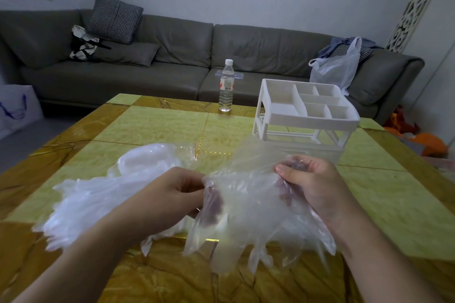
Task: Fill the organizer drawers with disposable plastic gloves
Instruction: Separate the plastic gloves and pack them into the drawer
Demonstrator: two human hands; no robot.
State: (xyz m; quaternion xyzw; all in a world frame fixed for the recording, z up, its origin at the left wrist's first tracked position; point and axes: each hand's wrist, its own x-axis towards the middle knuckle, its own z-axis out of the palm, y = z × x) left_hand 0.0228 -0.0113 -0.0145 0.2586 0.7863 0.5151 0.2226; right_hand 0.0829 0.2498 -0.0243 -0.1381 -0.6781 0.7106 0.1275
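Head view: left hand and right hand both in closed grip on clear glove bunch above table. Loose glove pile left, on table. White organizer beyond right hand, drawer bays empty.

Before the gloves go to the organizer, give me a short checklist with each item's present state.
1. Both hands hold the glove bundle: ok, left hand and right hand each have a grip on it.
2. Bundle lifted off the table: cannot tell.
3. Organizer upright and within view: ok.
4. A drawer open to receive gloves: not ok, the frame below the top tray looks empty, no drawer seen.
5. Spare glove pile clear of the path: ok, it lies to the left.
6. Water bottle out of the way: ok, at the far edge.
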